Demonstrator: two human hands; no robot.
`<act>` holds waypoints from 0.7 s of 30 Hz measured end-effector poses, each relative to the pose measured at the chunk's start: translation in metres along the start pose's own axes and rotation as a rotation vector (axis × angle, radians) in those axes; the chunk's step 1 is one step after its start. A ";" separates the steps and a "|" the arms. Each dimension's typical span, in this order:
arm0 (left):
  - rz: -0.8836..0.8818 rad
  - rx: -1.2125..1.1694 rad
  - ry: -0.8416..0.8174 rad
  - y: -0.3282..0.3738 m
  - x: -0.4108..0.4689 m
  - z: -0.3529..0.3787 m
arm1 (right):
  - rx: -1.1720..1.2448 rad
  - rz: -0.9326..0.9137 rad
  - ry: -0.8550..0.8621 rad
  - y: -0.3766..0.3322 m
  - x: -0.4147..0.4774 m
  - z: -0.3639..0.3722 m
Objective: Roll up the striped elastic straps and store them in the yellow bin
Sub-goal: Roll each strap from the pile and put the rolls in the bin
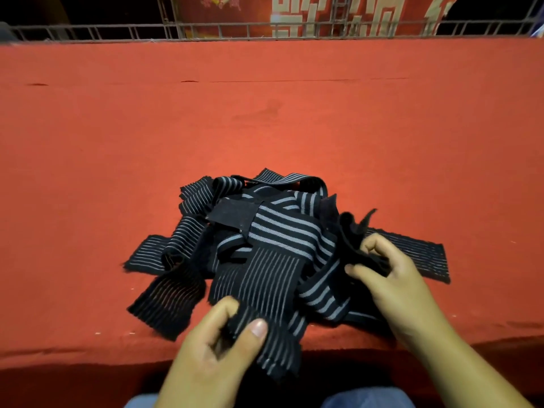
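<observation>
Thumb and forefinger of the left hand (212,351) pinch the near end of a fine-striped strap (265,290), the thumb lying on top of the fabric and the other fingers curled beneath it; that end hangs over the near edge of the table. Across from it, the right hand (394,281) has its fingers bent round a black strap end (357,240), a plain dark flap that sticks up and folds between thumb and fingertips. Both held pieces run back into the pile of striped elastic straps (265,228), a loose black-and-grey tangle lying close to the near edge, between and just beyond the hands. Some bands carry broad grey stripes, others thin ones, and several flat ends splay out to the left and right. The pile rests on a red cloth (265,113) that covers the whole surface. Along the far edge stands a metal railing (88,32), and behind it a red banner (309,13) with pale characters. Blue trousers (365,400) show at the bottom.
</observation>
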State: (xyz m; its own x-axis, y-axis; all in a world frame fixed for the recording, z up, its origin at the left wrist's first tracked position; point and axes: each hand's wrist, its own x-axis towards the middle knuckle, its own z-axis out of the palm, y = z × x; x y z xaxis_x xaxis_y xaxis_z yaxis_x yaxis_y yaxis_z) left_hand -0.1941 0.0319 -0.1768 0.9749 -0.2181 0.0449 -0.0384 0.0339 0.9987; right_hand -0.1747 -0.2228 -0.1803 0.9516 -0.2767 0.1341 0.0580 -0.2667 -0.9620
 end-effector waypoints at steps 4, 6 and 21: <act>0.029 0.104 -0.112 -0.013 0.013 0.023 | -0.189 -0.112 -0.180 -0.001 -0.003 0.006; 0.039 0.209 -0.135 -0.019 0.019 0.033 | -0.265 -0.136 -0.269 0.002 -0.007 0.008; 0.049 0.288 -0.071 -0.027 0.026 0.041 | 0.184 -0.057 -0.014 -0.017 -0.066 0.020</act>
State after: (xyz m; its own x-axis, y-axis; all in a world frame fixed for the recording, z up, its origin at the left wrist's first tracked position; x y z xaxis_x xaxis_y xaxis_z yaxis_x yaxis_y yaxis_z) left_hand -0.1764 -0.0146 -0.2017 0.9529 -0.2914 0.0847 -0.1558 -0.2300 0.9606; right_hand -0.2325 -0.1811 -0.1779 0.9492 -0.2530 0.1873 0.1646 -0.1082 -0.9804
